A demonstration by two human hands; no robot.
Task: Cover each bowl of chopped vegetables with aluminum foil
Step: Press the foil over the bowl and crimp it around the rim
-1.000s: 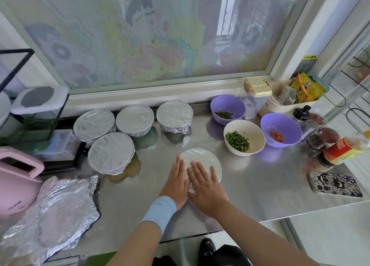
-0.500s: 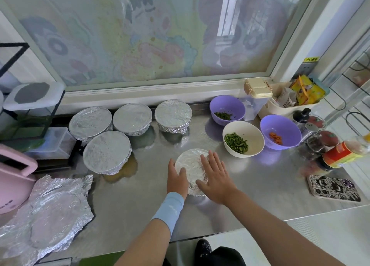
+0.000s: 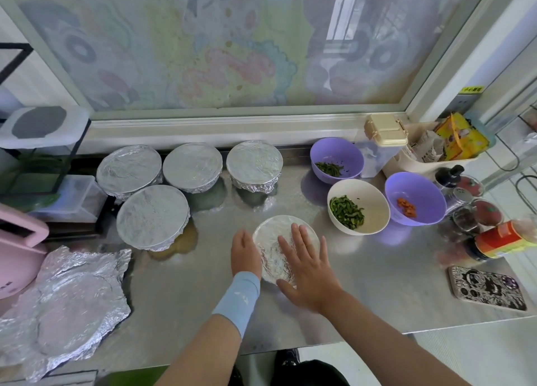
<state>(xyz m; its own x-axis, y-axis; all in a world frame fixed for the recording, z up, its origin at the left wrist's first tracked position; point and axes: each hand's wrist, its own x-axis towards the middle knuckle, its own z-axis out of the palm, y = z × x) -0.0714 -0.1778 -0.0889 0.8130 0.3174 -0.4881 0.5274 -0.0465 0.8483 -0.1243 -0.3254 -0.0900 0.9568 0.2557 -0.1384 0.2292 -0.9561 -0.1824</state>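
Head view, steel counter. Covered already: four foil-capped bowls, back left. Under way: fifth bowl, centre, right hand flat on its foil, fingers straight; left hand cupped against its side, grip unclear. Still open, right: white bowl, two purple bowls. Spare foil sheet far left, well apart; phone, sauce bottle crowding right.

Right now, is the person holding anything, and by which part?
Nothing gripped: left hand presses the foil-covered bowl at its left side, right hand lies flat on top.
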